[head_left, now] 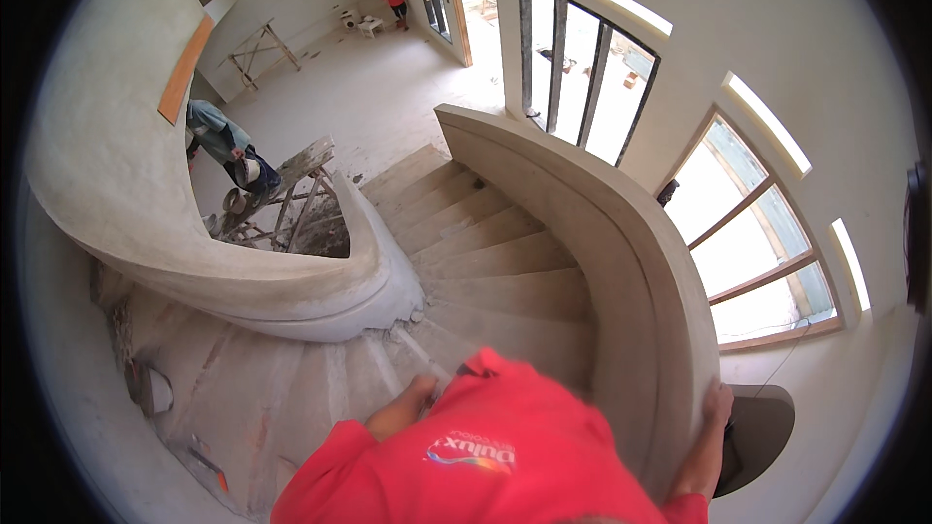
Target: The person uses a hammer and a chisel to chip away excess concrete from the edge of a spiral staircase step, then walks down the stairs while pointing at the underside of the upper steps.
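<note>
Red cloth of my shirt (485, 446) fills the lower middle of the head view. My left hand (416, 396) is bent in beside it, above the winding stair treads (515, 301). Its fingers are partly covered by the shirt and blurred, so I cannot make out what they hold, if anything. To the right, my right hand (718, 403) lies against the top edge of the curved plastered stair wall (621, 204), its fingers resting on the rim and holding nothing.
Inside the left curved wall (233, 277), a co-worker in a blue shirt (218, 126) holds a bucket (248, 172) beside a wooden scaffold (301, 189). Another bucket (155, 391) and an orange-handled tool (209, 466) lie on the left. Far off stands a person in red (393, 0).
</note>
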The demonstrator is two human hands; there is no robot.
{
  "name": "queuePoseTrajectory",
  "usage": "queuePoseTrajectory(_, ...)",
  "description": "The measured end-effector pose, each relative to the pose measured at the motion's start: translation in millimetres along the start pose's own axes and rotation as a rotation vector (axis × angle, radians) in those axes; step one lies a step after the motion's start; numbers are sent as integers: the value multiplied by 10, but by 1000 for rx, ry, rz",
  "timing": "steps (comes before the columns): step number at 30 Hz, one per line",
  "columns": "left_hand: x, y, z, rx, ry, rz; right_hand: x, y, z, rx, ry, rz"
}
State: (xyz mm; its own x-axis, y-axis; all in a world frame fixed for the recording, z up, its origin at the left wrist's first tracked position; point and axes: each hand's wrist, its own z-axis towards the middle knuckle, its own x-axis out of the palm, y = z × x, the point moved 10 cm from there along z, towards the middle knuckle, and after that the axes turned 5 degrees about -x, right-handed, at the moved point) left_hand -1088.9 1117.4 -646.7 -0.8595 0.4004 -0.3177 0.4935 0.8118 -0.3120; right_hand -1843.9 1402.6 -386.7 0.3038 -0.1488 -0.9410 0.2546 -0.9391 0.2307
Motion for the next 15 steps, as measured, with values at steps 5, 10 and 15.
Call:
queuePoseTrajectory(5, -174, 305, 183, -79, 5, -36, 108, 121, -29, -13, 30, 6)
queuePoseTrajectory(10, -47, 251, -1, -88, -7, 0, 54, 69, 34, -78, 6, -29)
queuePoseTrajectory(15, -69, 332, -217, -203, -16, 34, 119, -7, 85, -77, 4, -3)
